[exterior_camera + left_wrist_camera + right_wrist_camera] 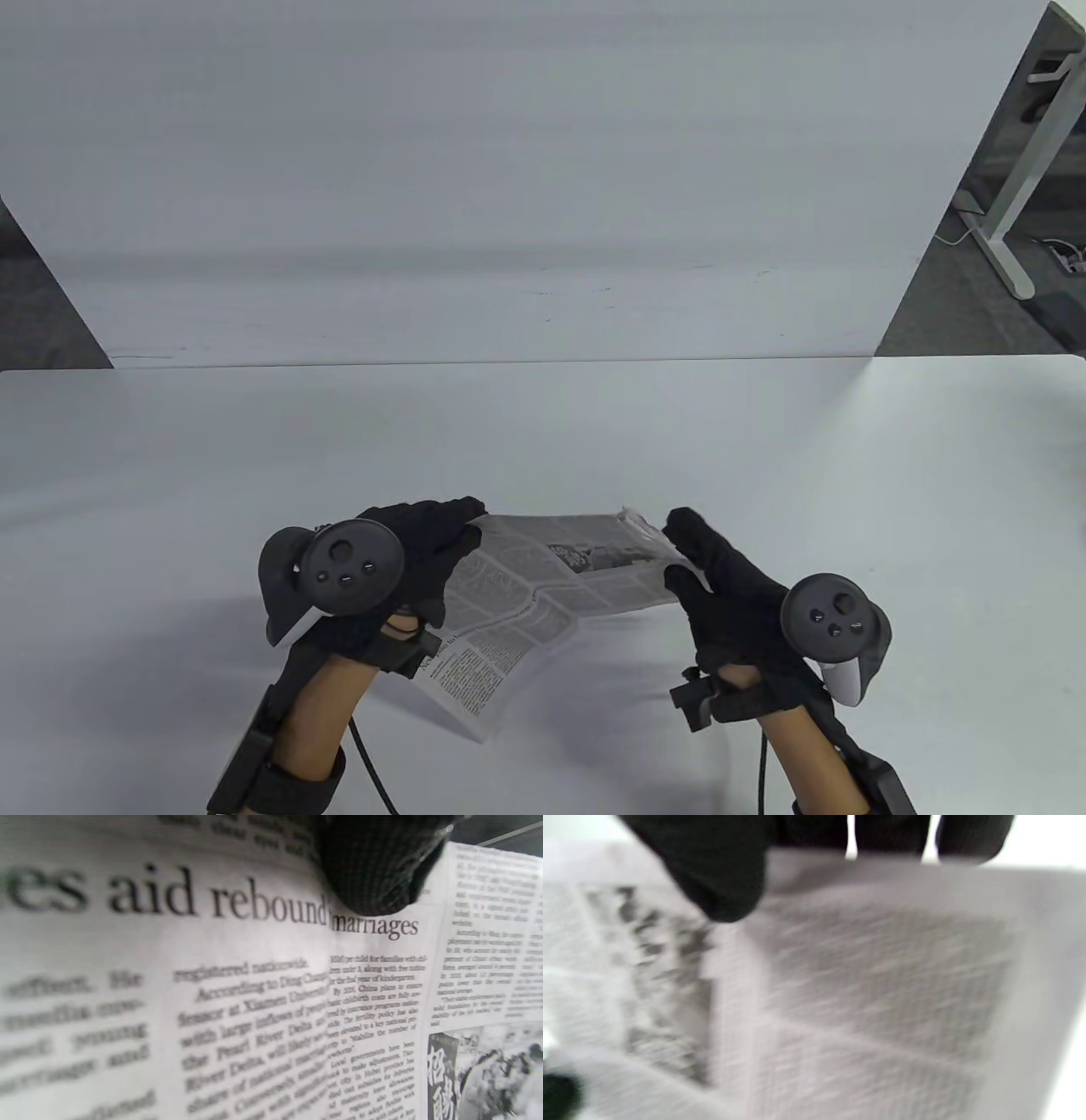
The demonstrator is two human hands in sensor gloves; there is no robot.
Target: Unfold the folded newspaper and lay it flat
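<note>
The black-and-white printed newspaper sheet point(543, 594) hangs between the two hands, lifted off the white tabletop point(543, 424), spanning from the left hand's grip to the right hand's and sagging to a low corner near the person, under the left wrist. Its left edge is hidden beneath the left hand in a black sensor glove point(399, 564), whose round tracker covers much of the hand; the left wrist view shows one dark fingertip point(373, 870) pressed on the page just above a headline ending "aid rebound marriages", so that hand holds the sheet, though how its other fingers lie cannot be seen. The right hand in a black sensor glove point(730, 594) pinches the right edge, thumb on the printed face and fingers behind the margin; the right wrist view is badly blurred and its text unreadable. Beyond both hands stands a white upright board point(526, 170), and to its right, grey floor and a white desk leg point(1014, 195).
</note>
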